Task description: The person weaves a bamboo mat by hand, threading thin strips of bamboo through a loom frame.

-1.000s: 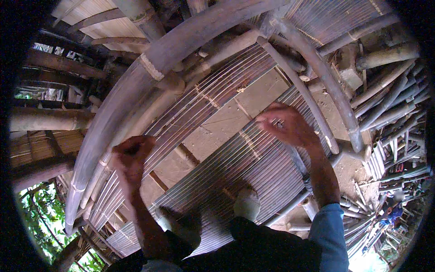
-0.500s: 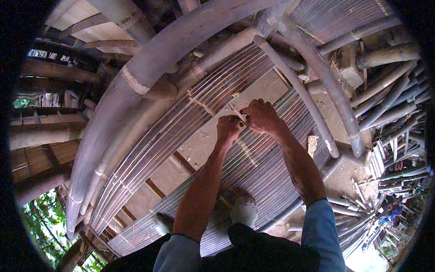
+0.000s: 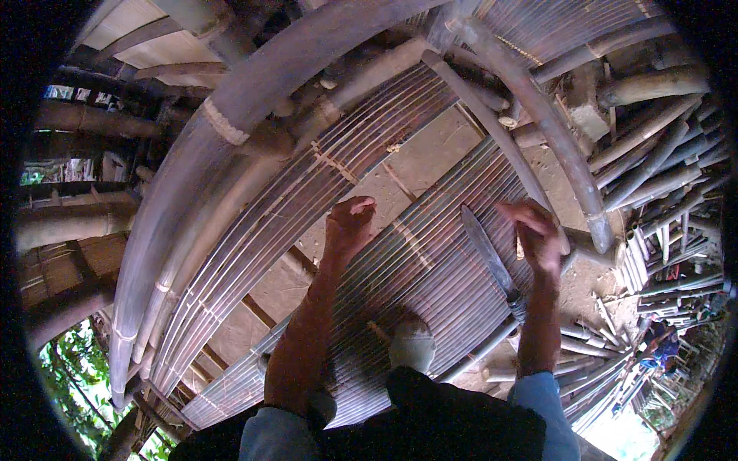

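Note:
My left hand (image 3: 351, 227) hovers over the edge of the slatted bamboo platform (image 3: 415, 284) with its fingers curled in. Whether anything small sits inside them I cannot make out. To the right, my right hand (image 3: 534, 230) is smeared by motion; its fingers look partly stretched and I see nothing in them. Between my hands, nearer the right, a long knife (image 3: 486, 250) lies on the slats, its blade pointing away and its dark wrapped handle close to my right forearm. A thin bamboo stick (image 3: 400, 182) lies across the gap beyond the platform.
A second band of thin bamboo strips (image 3: 269, 219) runs along the far left of the gap. Thick bamboo poles (image 3: 184, 177) frame it. Cut poles (image 3: 653, 165) and short sticks are piled at the right. My foot (image 3: 412, 346) rests on the slats.
My hands have come apart from each other. The left moved left and nearer, the right moved right and nearer. The knife on the slats has come into view.

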The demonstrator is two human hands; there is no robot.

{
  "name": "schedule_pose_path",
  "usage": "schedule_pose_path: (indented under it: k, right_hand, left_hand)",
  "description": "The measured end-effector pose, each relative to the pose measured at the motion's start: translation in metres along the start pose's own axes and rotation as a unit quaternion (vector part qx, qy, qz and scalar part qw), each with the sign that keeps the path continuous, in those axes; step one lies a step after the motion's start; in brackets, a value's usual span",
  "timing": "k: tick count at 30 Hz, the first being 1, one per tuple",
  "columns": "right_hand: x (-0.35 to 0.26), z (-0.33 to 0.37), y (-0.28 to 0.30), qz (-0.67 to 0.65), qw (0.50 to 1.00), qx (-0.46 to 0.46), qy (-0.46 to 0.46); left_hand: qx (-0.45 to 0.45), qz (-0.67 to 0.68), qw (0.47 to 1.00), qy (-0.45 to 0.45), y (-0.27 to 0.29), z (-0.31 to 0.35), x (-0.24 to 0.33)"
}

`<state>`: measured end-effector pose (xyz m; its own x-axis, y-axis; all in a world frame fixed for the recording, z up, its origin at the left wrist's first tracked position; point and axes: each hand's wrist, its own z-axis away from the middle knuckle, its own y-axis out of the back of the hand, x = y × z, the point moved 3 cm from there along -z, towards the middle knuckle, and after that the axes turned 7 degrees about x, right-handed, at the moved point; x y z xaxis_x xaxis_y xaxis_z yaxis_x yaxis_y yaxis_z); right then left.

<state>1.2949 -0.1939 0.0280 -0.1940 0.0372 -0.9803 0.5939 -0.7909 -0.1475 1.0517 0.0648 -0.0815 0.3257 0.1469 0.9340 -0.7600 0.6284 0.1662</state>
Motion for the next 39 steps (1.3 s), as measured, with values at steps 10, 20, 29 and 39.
schedule_pose_path:
  k: [10, 20, 29, 39]
  right_hand:
    - [-0.116, 0.122, 0.064, -0.289, 0.947, 0.135, 0.035]
    - [-0.251, 0.205, 0.100, -0.267, 0.942, 0.001, 0.201]
    - [-0.168, 0.312, 0.255, 0.338, 0.779, 0.527, 0.026]
    - [0.018, 0.048, -0.095, 0.523, 0.818, 0.076, 0.228]
  left_hand:
    - [0.012, 0.020, 0.992, -0.121, -0.008, 0.002, -0.019]
    - [0.094, -0.120, 0.977, -0.147, -0.016, -0.001, -0.017]
    - [-0.040, -0.023, 0.994, -0.101, -0.049, -0.010, -0.018]
    - [-0.209, 0.173, 0.936, 0.225, -0.066, -0.007, 0.002]
